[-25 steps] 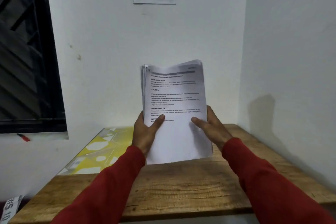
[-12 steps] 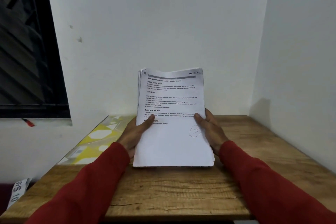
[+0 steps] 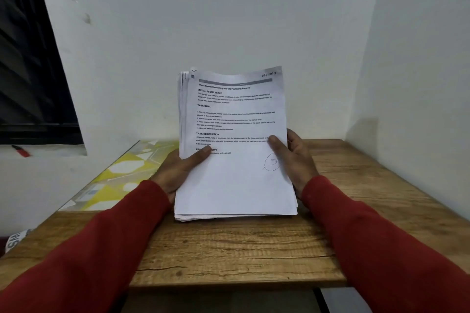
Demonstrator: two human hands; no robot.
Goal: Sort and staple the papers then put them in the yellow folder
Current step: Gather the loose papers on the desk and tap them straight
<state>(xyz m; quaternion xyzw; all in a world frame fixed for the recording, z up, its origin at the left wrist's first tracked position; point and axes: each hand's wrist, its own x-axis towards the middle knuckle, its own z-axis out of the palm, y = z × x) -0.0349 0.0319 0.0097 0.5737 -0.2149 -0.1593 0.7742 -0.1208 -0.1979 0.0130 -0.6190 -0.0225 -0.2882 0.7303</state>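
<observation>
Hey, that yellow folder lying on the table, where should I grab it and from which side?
Probably the folder's near right edge, coming from the right with the left hand once it lets go of the papers. The folder lies flat against the wall on the table's left, so its far and left sides look boxed in. A thumb-over pinch suits something that thin.
</observation>
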